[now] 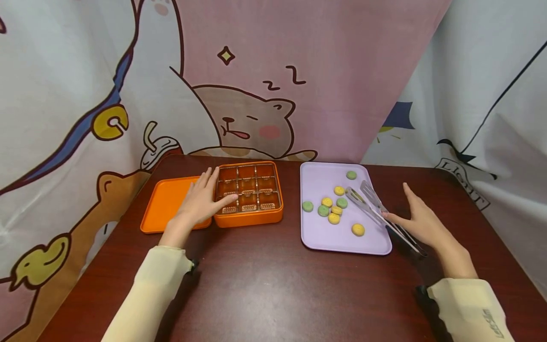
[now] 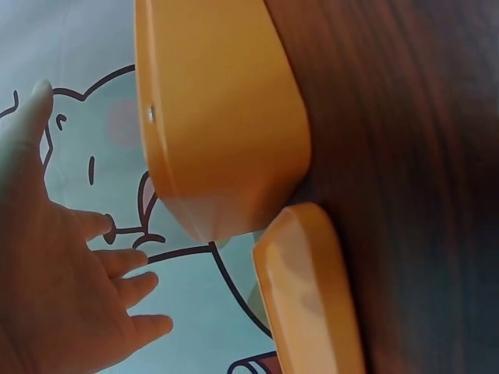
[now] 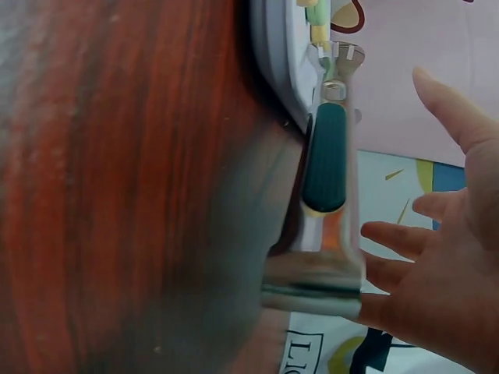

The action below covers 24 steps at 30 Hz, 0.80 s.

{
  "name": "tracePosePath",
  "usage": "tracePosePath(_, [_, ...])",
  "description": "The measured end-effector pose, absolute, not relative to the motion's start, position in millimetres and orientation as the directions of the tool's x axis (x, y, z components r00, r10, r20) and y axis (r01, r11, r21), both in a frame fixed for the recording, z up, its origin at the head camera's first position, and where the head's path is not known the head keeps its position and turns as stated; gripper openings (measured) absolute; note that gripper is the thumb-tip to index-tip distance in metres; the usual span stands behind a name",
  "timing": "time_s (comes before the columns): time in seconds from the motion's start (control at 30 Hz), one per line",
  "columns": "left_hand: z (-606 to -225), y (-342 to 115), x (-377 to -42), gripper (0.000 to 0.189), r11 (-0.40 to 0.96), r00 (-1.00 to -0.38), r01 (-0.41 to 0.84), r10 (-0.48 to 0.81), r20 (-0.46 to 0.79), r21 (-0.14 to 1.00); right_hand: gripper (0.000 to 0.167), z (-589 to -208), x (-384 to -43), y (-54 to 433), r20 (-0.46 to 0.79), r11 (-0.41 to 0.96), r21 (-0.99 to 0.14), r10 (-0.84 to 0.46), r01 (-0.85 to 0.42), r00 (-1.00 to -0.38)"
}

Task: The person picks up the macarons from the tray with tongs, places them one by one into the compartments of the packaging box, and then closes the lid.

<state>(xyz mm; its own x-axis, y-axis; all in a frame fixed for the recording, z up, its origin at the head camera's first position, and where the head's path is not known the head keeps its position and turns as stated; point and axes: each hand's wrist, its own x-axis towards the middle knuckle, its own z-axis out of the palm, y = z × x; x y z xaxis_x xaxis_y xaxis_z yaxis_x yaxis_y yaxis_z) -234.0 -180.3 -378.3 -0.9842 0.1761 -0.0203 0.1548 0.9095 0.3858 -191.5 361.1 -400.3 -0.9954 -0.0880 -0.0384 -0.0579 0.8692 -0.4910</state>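
My left hand [image 1: 198,202], fingers spread, hovers above the gap between an orange lid [image 1: 164,202] and a square orange box [image 1: 249,219]. Clear dividers split the inside of the box into several compartments. In the left wrist view this hand [image 2: 70,280] is apart from the box's side [image 2: 226,117]. Over on the right, metal tongs [image 1: 361,202] lie across the edge of a lilac tray [image 1: 326,240]. Beside their handle my right hand [image 1: 423,223] is spread and grips nothing. The right wrist view shows a dark green grip [image 3: 326,160] on the tongs; whether my fingertips touch them is unclear.
Several small round macaron-like sweets, green [image 1: 307,206] and yellow [image 1: 358,230], are scattered over the tray. All this sits on a dark brown wooden table [image 1: 265,285]. Behind the table hangs a cartoon-printed cloth [image 1: 333,95], which also runs along both sides.
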Motion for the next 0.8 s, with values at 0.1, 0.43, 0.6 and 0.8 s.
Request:
tracePosePath(0.1, [-382,-182,-232,0.106,0.902,-0.982,0.164,0.190,-0.026,0.398,0.110,-404,-190,363,-0.044,0.872,-0.483,-0.106,-0.071,-0.993])
tracePosePath(0.43, [-394,-185,-226,0.112,0.867,-0.976,0.158,0.210,-0.058,0.472,0.104,-414,-188,366,-0.107,0.868,-0.495,-0.114,-0.047,-0.988])
tracePosePath(0.6, [-398,-186,-224,0.112,0.858,-0.975,0.158,0.215,-0.062,0.488,0.100,-415,-186,367,-0.130,0.864,-0.502,-0.118,-0.038,-0.984])
tracePosePath(0.8, [-402,-186,-223,0.111,0.853,-0.982,0.139,0.186,-0.044,0.503,0.095,-415,-185,367,-0.133,0.865,-0.501,-0.120,-0.037,-0.984])
